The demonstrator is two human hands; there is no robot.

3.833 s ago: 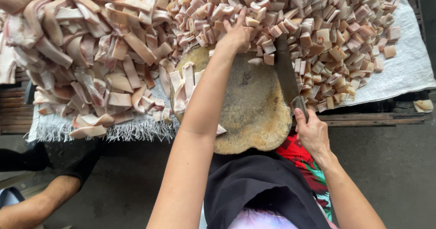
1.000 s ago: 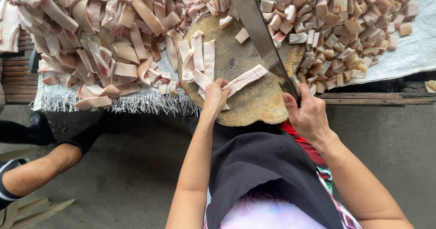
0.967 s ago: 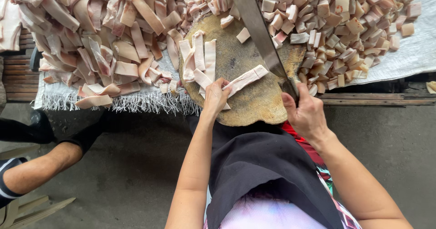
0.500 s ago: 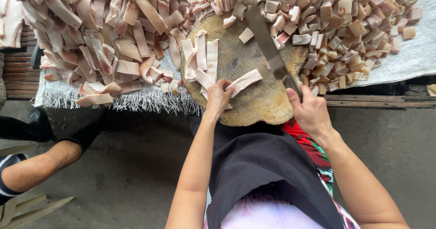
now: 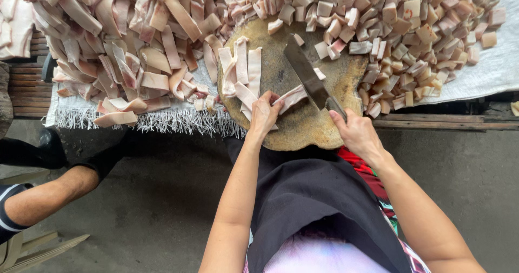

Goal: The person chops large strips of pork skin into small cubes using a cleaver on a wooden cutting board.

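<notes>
A round wooden chopping block (image 5: 316,129) sits at the near edge of the table. My left hand (image 5: 264,113) presses down on a pale pink strip of pork fat (image 5: 291,96) lying across the block. My right hand (image 5: 357,135) grips the handle of a cleaver (image 5: 305,73), whose blade rests down across that strip. More long strips (image 5: 242,70) lie on the left part of the block.
A big heap of uncut strips (image 5: 124,40) covers the table's left, a heap of cut cubes (image 5: 411,29) the right, both on white woven cloth (image 5: 503,67). Another person's leg (image 5: 51,194) reaches in at lower left beside a plastic chair (image 5: 32,248). Concrete floor lies below.
The cleaver, raised high a second ago, has come down onto the strip. My left hand has kept holding the strip on the block.
</notes>
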